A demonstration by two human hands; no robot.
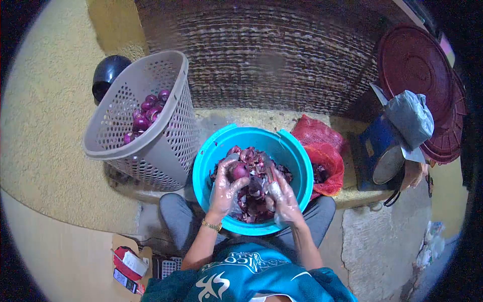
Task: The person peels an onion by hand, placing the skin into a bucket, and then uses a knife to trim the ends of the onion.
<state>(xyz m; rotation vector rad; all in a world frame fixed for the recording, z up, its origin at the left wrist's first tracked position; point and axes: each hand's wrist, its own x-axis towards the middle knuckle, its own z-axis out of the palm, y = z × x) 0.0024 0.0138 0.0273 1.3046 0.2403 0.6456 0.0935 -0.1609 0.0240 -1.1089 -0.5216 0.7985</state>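
Note:
My left hand (226, 187), in a clear plastic glove, is closed around a red onion (238, 171) above the turquoise tub (203, 173). Over the tub's right half, my right hand (285, 200), gloved as well, has its fingers bent toward the onion. Something narrow and reddish, with a whitish patch near it, shows at those fingers; I cannot tell what it is. Loose purple onion skins (259, 210) fill the bottom of the tub, which sits between my legs. Another dark onion (256, 184) shows among the skins, between the hands.
Left of the tub stands a tall perforated basket (176, 146) with several peeled red onions (146, 117) inside. A red mesh sack (318, 136) lies at the right. Beyond it are a blue container (375, 146), a grey plastic bag (410, 118) and dark red lids (415, 70).

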